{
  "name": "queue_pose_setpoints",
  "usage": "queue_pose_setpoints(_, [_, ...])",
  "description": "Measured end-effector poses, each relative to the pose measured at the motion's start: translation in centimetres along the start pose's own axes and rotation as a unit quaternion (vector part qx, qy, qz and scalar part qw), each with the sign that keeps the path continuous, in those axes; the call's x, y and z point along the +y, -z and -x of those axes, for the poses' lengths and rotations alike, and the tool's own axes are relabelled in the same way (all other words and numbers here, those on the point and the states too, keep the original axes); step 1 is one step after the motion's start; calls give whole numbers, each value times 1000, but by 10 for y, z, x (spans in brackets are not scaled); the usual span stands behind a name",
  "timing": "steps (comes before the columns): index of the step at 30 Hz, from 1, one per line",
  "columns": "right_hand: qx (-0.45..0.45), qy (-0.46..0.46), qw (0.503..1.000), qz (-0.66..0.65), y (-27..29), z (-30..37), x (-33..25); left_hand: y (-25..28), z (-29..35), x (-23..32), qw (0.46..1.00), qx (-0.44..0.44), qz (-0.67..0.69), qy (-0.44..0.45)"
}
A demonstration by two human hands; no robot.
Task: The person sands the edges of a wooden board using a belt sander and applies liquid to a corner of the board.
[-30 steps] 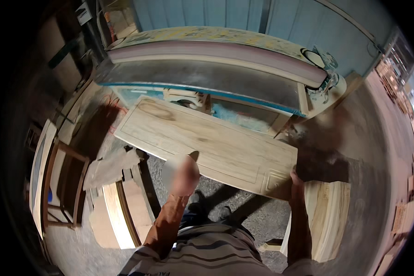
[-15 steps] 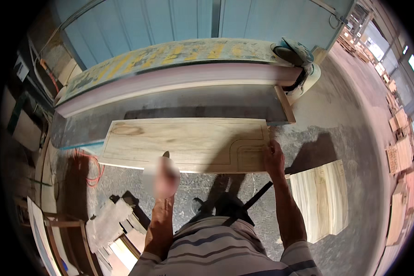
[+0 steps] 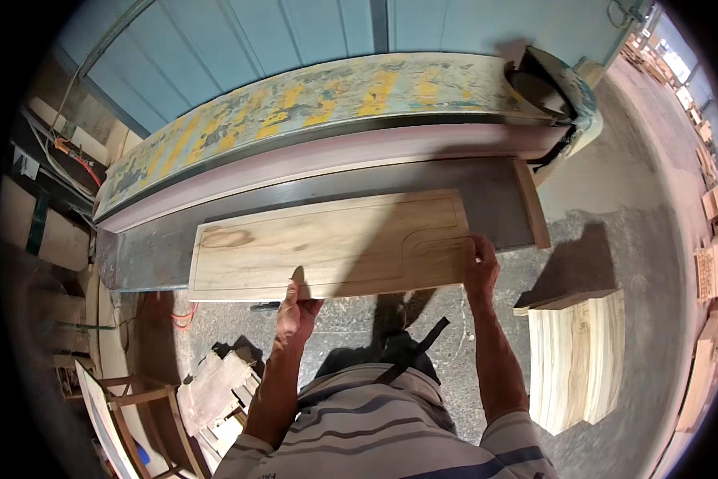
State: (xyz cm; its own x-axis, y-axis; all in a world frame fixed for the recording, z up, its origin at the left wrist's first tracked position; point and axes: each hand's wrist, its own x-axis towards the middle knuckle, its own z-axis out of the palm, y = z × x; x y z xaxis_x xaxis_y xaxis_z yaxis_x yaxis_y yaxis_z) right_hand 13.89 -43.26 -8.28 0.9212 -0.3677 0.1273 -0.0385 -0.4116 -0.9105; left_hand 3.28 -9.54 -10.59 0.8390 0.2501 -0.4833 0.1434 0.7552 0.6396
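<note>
A long, pale wooden panel with a thin outline drawn near its edges lies level over the front of a grey machine table. My left hand grips its near edge, thumb on top and fingers underneath. At the panel's right end, my right hand is closed around the corner, the fingertips partly hidden. Beyond the panel runs the pinkish belt of a long sanding machine, under a worn cover with yellow stripes. A gap of table separates the panel from the belt.
Stacked wooden boards stand on the floor at my right. At lower left are wood offcuts and a wooden frame. A wooden strip bounds the table's right end. An orange cord lies on the floor.
The panel has shifted further over the table, its left end moving right and its right end swinging slightly away from me. Both hands have kept hold of it. A larger shadow now crosses it.
</note>
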Motion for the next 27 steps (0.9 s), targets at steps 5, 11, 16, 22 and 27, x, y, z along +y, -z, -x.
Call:
queue_pose_setpoints(5, [-4, 50, 997, 53, -22, -25, 15, 6, -26, 19, 964, 49, -205, 161])
queue_pose_setpoints(11, [69, 19, 996, 58, -17, -16, 26, 39, -18, 67, 885, 117, -425, 148])
queue_pose_setpoints(16, [122, -23, 990, -69, -32, 2, 27, 130, -17, 160, 837, 360, -408, -63])
queue_pose_setpoints(22, [159, -37, 987, -12, -54, -9, 12, 145, -50, 183, 851, 308, -425, -36])
queue_pose_setpoints(27, [189, -46, 981, -19, -58, -25, 29, 150, -76, 193, 865, 275, -418, -45])
